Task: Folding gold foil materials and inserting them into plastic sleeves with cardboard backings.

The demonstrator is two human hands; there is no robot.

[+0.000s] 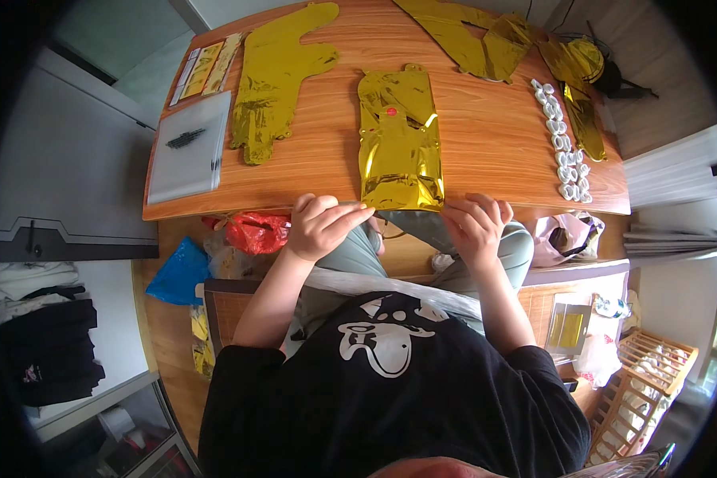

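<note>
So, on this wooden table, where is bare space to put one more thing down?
Bare wood lies between the middle gold foil balloon and the row of small white pieces, and a narrower strip between that balloon and the left gold balloon. The far right corner is crowded with crumpled gold foil; the left end holds a clear plastic bag.

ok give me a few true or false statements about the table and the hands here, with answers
1. Both hands grip the near edge of the gold foil balloon. True: the left hand and right hand meet its lower corners at the edge of the wooden table.
2. The row of small white pieces lies left of that balloon. False: it lies to its right.
3. A clear plastic bag lies at the table's left end. True.
4. The red bag sits on the tabletop. False: it is below the table edge, by the left hand.
</note>
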